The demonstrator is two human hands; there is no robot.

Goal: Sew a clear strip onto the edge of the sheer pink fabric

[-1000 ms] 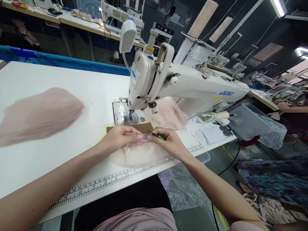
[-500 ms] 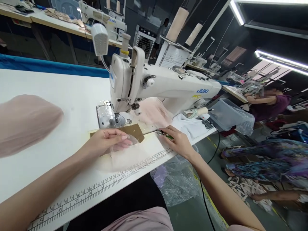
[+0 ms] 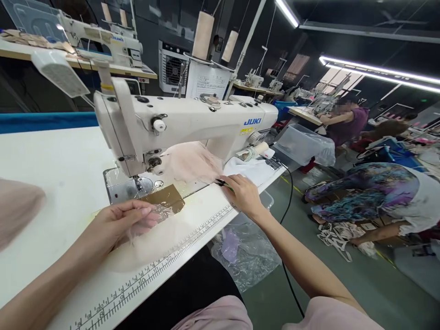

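My left hand (image 3: 127,222) is closed in a pinch on a sheer pale pink fabric (image 3: 137,254), which spreads over the table's front edge area. A clear, shiny crinkled strip (image 3: 164,211) shows at its fingertips, above a brown plate (image 3: 167,198) on the table. In my right hand (image 3: 244,195) is a pair of thread snips (image 3: 222,183), dark-tipped with a bit of green, mostly hidden by the fingers. The snips lie close to a pink sheer piece (image 3: 192,162) under the sewing machine's (image 3: 192,119) arm. The needle area (image 3: 139,185) stands behind my left hand.
Another pink sheer piece (image 3: 17,206) rests at the table's left. White cloth (image 3: 247,172) and a thread cone (image 3: 259,149) lie right of the machine. A printed ruler (image 3: 168,261) runs along the front edge. A clear bin (image 3: 299,142) and a bending person (image 3: 378,192) are to the right.
The view has turned right, shifting the scene left. My right hand with the snips has moved farther from the needle, close to the pink piece. My left hand keeps its pinch.
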